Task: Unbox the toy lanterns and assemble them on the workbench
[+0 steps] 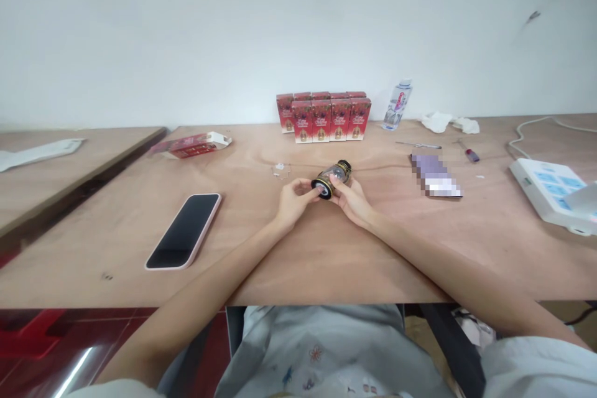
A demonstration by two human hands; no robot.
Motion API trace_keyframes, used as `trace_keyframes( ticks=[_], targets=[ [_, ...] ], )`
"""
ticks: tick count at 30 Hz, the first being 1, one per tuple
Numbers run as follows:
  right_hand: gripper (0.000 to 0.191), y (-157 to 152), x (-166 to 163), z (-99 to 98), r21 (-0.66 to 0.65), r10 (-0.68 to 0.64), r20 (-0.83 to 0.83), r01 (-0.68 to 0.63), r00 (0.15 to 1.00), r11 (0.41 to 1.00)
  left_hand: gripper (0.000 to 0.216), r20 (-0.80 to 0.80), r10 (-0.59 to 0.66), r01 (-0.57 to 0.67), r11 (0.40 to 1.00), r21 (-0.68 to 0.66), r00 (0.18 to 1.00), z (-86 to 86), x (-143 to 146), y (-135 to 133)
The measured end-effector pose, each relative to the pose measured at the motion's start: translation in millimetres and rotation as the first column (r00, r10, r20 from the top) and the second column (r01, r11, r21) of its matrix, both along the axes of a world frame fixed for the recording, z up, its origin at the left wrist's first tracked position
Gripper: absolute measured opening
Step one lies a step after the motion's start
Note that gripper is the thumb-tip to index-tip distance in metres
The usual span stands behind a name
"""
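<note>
A small clear lantern-shaped ornament with black and gold ends (pixel 334 176) lies on its side between my two hands over the middle of the wooden table (pixel 289 249). My left hand (pixel 295 200) pinches its near black end with fingers curled. My right hand (pixel 352 200) cups it from the right, thumb on the body. A small clear plastic piece (pixel 281 170) lies just left of the ornament.
A dark phone in a pink case (pixel 185 231) lies at the left. Several red boxes (pixel 324 115) stand at the back, a flattened one (pixel 190 145) to their left. Water bottle (pixel 398 104), screwdriver (pixel 467 150), white device (pixel 550 191) and crumpled tissue (pixel 448 122) are at right.
</note>
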State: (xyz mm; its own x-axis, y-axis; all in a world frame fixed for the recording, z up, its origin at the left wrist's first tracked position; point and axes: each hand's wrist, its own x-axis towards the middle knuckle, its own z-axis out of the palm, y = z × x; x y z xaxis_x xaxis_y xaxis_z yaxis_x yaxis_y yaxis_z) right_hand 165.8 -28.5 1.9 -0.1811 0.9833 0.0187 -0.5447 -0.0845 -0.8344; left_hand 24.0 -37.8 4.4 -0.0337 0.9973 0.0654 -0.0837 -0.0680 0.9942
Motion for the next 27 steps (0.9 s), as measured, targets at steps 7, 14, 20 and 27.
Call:
trace_keyframes(
  ticks=[7, 14, 20, 27],
  targets=[
    [0.047, 0.9, -2.9, -3.0, 0.020, -0.094, 0.054, 0.093, 0.994, 0.995, 0.032, 0.054, -0.005, 0.008, 0.998, -0.057, 0.999, -3.9, 1.0, 0.9],
    [0.048, -0.3, -4.5, -1.9, 0.011, -0.113, 0.076, 0.112, 0.991, 0.994, 0.034, 0.080, 0.031, -0.024, 0.996, -0.089, 0.996, -3.7, 1.9, 1.1],
    [0.053, -1.2, -6.4, -3.1, 0.017, -0.133, 0.083, 0.132, 0.988, 0.991, 0.029, 0.072, 0.066, -0.057, 0.991, -0.125, 0.995, -1.8, 4.6, 1.1],
    [0.056, -0.5, -8.2, -4.0, 0.022, -0.157, 0.085, 0.156, 0.984, 0.988, 0.023, 0.070, 0.100, -0.089, 0.986, -0.144, 0.993, 1.2, 7.4, 1.0]
  ],
)
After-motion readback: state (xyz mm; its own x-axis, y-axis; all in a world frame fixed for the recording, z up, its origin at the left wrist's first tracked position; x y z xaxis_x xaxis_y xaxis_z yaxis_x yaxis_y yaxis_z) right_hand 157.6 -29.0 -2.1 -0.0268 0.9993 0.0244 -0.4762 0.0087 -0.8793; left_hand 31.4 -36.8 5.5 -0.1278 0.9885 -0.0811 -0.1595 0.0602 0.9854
